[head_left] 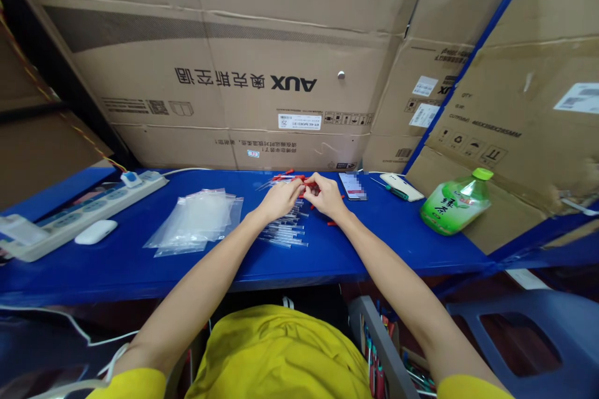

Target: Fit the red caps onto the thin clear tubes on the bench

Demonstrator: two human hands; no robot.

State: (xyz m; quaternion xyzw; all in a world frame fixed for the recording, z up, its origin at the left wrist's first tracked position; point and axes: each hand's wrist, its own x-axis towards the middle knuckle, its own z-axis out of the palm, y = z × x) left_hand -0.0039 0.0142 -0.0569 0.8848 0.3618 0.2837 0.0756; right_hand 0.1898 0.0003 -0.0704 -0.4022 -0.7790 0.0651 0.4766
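My left hand [281, 197] and my right hand [326, 194] meet over the blue table [374, 243], fingertips pinched close together. A bit of red shows between the fingers, but what they hold is too small and covered to name. Beneath and in front of my left hand lies a pile of thin clear plastic tubes [285, 235]. Several slim red-ended pieces [286, 173] lie just beyond the hands. Another red piece [332, 224] rests below my right hand, partly hidden by it.
Clear zip bags [196, 218] are stacked at left, near a white case [96, 232] and a power strip [98, 212]. At right are a phone [352, 187], a green-handled screwdriver [397, 192] on a pale slab [412, 186], and a green bottle [456, 202]. Cardboard [243, 118] walls the back.
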